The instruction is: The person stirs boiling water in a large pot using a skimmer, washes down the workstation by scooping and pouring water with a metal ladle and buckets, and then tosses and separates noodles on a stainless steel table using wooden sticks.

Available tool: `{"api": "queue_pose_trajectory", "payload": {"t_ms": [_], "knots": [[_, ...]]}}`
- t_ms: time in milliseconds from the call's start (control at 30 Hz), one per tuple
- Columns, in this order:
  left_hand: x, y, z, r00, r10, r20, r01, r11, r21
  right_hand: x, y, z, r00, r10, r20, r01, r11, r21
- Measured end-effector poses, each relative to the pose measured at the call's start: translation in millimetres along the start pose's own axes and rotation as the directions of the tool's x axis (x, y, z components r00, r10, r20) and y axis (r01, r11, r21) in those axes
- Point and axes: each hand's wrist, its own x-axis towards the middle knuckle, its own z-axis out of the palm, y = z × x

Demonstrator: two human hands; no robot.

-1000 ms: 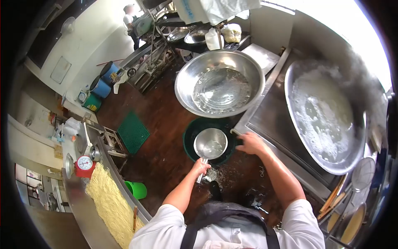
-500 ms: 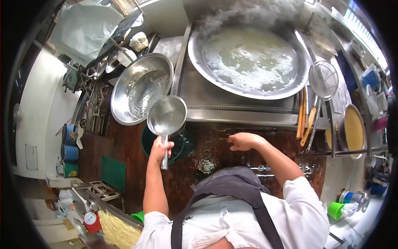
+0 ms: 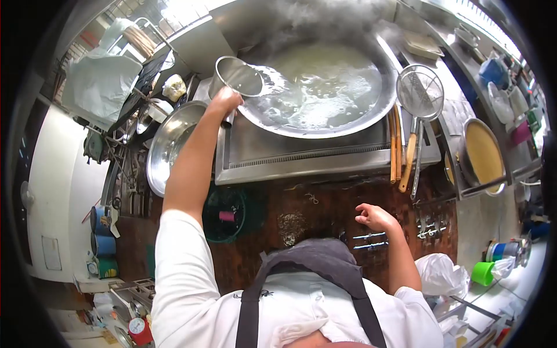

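My left hand [image 3: 226,100] is closed round the handle of a metal dipper [image 3: 237,75]. The dipper is tilted over the left rim of a wide metal pan [image 3: 325,134], and water pours from it into the steaming, foamy liquid. Behind my left forearm stands a large metal basin [image 3: 159,159], partly hidden by the arm. My right hand [image 3: 376,218] hangs above the wet floor in front of the stove, fingers loosely bent and apart, holding nothing.
A wire skimmer [image 3: 420,91] and wooden sticks [image 3: 395,142] lean at the stove's right side. Further right is a round container of yellowish content [image 3: 484,149]. A dark green tub [image 3: 225,232] with a pink item [image 3: 227,216] stands on the floor below the stove.
My left hand has carried the dipper up from before the basin to the pan's left rim and tipped it, pouring water. My right hand has shifted right and slightly lower. The view has shifted.
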Motion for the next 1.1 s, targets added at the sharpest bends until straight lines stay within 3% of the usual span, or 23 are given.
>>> {"api": "queue_pose_trajectory", "payload": {"t_ms": [67,200,267,333,367,400,433,467,533,633,700,733,767,800,867,900,1000,1100], "knots": [[94,-12,20,0.985,0.105,-0.133,-0.042,0.911,0.411,-12,6,-1,0.999,0.033,-0.026,-0.032,0.999,0.032],[81,61,-18,0.968,0.096,-0.232,0.023,0.885,0.465,-34,14,5,0.993,0.087,-0.074,-0.081,0.994,0.078],[95,70,-26,0.94,0.085,-0.331,0.017,0.956,0.293,-38,17,8,0.991,0.088,-0.103,-0.078,0.992,0.094],[72,109,-49,0.934,0.218,-0.284,-0.079,0.899,0.431,-37,11,12,0.987,0.084,-0.136,-0.069,0.991,0.112],[83,116,-45,0.884,0.18,-0.432,0.0,0.923,0.384,-33,7,15,0.989,0.085,-0.12,-0.073,0.992,0.105],[98,117,-46,0.834,0.229,-0.502,-0.039,0.932,0.361,-26,2,18,0.991,0.086,-0.103,-0.077,0.992,0.097],[55,144,-62,0.877,0.165,-0.45,0.011,0.932,0.364,-18,-6,19,0.994,0.06,-0.09,-0.053,0.996,0.077],[62,142,-64,0.852,0.197,-0.485,0.0,0.927,0.376,-9,-17,20,0.997,0.034,-0.073,-0.03,0.998,0.06],[68,135,-55,0.774,0.265,-0.575,0.147,0.808,0.57,13,-41,27,0.998,-0.041,-0.04,0.041,0.999,0.0],[75,57,-24,0.694,0.383,-0.61,-0.209,0.918,0.338,61,-76,47,0.983,-0.185,0.004,0.184,0.977,-0.102],[55,-20,19,0.802,0.312,-0.509,-0.283,0.95,0.135,103,-104,66,0.966,-0.257,0.015,0.255,0.95,-0.18],[18,-43,26,0.937,0.15,-0.317,-0.138,0.989,0.06,124,-121,79,0.959,-0.283,0.014,0.278,0.932,-0.233],[-3,-97,66,0.88,0.117,-0.46,-0.201,0.97,-0.136,151,-135,95,0.943,-0.33,-0.029,0.315,0.921,-0.228],[-44,-131,75,0.935,0.036,-0.352,-0.118,0.97,-0.213,178,-148,113,0.925,-0.374,-0.065,0.352,0.909,-0.223],[-113,-215,116,0.978,-0.18,-0.103,0.065,0.736,-0.674,234,-182,148,0.879,-0.467,-0.098,0.413,0.846,-0.336],[-151,-251,134,0.965,-0.259,-0.022,0.152,0.633,-0.759,258,-203,160,0.868,-0.486,-0.099,0.413,0.819,-0.399],[-262,-337,170,0.871,-0.47,0.142,0.304,0.288,-0.908,343,-245,210,0.787,-0.615,-0.049,0.429,0.602,-0.673],[-329,-413,202,0.744,-0.622,0.244,0.481,0.245,-0.841,405,-274,256,0.811,-0.584,0.022,0.386,0.507,-0.77]]}}
